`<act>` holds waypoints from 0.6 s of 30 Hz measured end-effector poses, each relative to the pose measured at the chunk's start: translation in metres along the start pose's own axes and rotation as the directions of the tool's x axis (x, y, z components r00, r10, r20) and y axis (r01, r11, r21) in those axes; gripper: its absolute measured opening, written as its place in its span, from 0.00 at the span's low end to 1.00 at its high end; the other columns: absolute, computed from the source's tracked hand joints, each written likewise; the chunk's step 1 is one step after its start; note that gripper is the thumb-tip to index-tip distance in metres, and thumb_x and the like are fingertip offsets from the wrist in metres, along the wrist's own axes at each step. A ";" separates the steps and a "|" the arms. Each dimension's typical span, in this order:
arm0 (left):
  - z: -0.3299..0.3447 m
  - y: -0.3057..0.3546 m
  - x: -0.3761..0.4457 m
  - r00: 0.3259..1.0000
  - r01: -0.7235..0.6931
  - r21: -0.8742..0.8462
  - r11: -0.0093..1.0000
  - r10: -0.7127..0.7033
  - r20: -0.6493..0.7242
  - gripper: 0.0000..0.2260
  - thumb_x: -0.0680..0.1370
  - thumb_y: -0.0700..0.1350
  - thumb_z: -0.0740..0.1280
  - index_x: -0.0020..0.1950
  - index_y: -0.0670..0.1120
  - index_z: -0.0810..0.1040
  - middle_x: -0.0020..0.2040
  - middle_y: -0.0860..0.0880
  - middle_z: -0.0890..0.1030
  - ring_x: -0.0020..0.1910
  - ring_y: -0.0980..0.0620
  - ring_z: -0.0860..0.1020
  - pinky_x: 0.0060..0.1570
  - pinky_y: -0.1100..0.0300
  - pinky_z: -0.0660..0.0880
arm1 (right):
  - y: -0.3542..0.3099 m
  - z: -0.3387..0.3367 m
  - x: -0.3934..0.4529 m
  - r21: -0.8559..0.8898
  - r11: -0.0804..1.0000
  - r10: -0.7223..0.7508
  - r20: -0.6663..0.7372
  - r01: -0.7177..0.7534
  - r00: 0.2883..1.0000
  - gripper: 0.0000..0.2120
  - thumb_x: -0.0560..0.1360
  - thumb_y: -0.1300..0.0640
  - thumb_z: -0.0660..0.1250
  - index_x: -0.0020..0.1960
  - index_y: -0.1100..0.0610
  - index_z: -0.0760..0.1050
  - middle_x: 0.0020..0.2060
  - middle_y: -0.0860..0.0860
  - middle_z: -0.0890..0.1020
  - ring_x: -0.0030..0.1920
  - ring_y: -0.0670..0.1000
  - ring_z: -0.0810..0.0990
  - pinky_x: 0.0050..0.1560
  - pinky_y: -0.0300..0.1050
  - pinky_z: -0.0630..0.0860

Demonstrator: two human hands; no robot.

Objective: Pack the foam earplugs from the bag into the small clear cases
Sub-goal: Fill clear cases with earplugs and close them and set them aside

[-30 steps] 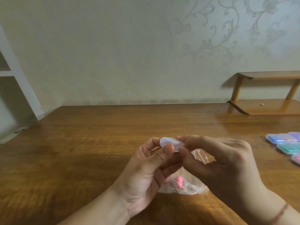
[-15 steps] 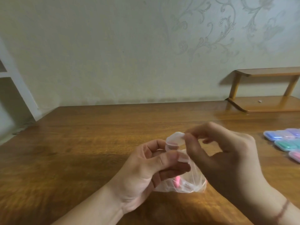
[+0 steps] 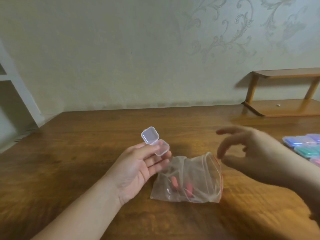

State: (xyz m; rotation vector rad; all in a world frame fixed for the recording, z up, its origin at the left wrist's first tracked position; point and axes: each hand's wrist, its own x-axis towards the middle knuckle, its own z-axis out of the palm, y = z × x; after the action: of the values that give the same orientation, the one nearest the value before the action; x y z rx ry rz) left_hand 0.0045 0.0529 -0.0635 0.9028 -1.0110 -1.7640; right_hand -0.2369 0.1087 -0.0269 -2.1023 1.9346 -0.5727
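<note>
On the wooden counter (image 3: 86,153) the clear zip bag (image 3: 190,179) of pink foam earplugs (image 3: 174,182) lies at six o'clock, so the released, empty right hand (image 3: 256,153) should probably reach into its mouth while the left hand (image 3: 138,167) steadies the open clear case (image 3: 155,142) in its fingers (image 3: 150,149); no writing is legible.

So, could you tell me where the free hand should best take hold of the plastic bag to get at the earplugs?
Probably at the red-striped mouth edge, coming from the right and above. The bag lies flat on the table with its mouth gaping toward the right hand, which hovers just beside it. The earplugs sit deep at the closed end, and the left hand holds the open case.
</note>
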 end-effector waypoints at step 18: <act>0.000 -0.006 0.002 0.985 0.152 -0.069 0.986 -0.157 -0.075 0.15 0.80 0.46 0.63 0.61 0.37 0.78 0.54 0.37 0.84 0.56 0.42 0.83 0.59 0.52 0.77 | -0.001 0.067 0.014 0.160 0.964 -0.247 0.253 0.211 0.936 0.13 0.63 0.34 0.73 0.48 0.30 0.79 0.69 0.21 0.46 0.74 0.35 0.37 0.77 0.55 0.48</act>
State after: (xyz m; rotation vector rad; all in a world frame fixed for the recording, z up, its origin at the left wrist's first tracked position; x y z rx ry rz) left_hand 0.0017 0.0526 -0.0696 1.0268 -0.8478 -1.8625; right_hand -0.2061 0.0885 -0.0847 -2.2050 1.4770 -0.4145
